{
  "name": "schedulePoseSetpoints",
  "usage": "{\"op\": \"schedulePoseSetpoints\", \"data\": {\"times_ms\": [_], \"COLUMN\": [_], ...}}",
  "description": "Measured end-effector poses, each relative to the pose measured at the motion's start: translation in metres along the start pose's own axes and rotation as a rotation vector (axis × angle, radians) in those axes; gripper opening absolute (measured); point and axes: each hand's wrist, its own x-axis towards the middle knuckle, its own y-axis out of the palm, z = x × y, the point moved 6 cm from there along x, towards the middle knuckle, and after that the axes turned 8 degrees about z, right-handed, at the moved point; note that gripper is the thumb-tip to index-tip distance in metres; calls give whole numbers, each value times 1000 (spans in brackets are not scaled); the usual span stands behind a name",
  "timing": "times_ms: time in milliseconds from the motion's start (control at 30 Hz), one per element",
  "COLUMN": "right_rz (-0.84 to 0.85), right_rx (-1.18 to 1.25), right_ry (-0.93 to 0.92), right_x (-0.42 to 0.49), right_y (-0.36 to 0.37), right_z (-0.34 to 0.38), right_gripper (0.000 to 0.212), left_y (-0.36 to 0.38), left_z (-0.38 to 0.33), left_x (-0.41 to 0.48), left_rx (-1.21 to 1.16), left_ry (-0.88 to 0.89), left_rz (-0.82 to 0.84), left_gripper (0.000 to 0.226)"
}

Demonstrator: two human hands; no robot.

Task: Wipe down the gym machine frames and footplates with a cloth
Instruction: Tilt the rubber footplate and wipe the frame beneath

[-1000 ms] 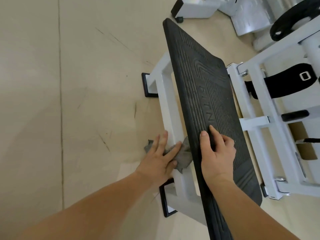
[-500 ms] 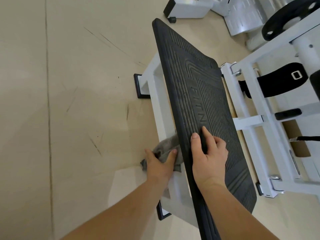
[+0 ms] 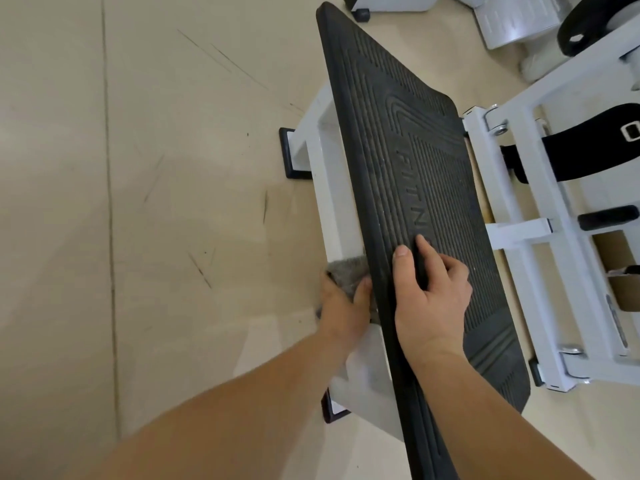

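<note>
The left hand (image 3: 341,306) is gripping the grey cloth (image 3: 346,271), thumb curling over it, and pressing it against the white frame beam (image 3: 329,209) that is running just under the near left edge of the black footplate (image 3: 408,150). The right hand (image 3: 433,292) is resting on the ribbed top of the footplate. Its thumb and forefinger are lying straight and its other fingers are loosely bent, holding nothing and seemingly steadying the plate. To do this stroke well, the cloth should probably be kept bunched enough to reach into the shadowed strip where beam and plate are meeting. It should then be drawn along the beam's length towards the foot pad (image 3: 292,157) on the floor (image 3: 138,202), with the right hand bracing so the plate is not rocking. Compared with a second ago, the left hand is no longer lying flat with fingers spread over the cloth out on the beam; it is now sitting tighter against the plate's edge with the cloth gathered up ahead of it. The right hand is keeping the same spot beside the moulded lettering.
</note>
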Motion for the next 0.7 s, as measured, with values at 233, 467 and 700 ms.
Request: {"op": "schedulePoseSetpoints", "data": {"times_ms": [233, 467, 700], "right_rz": [-1, 2, 4], "right_rx": [11, 20, 25], "right_ry": [-5, -5, -7], "right_x": [-2, -2, -3], "right_y": [0, 0, 0], "right_z": [2, 0, 1], "right_gripper": [54, 54, 56], "left_y": [15, 17, -15], "left_z": [41, 58, -24], "left_x": [-60, -43, 8], "left_rx": [38, -91, 165], "left_ry": [-77, -195, 92], "left_rz": [155, 242, 106], "left_gripper": [80, 59, 90]}}
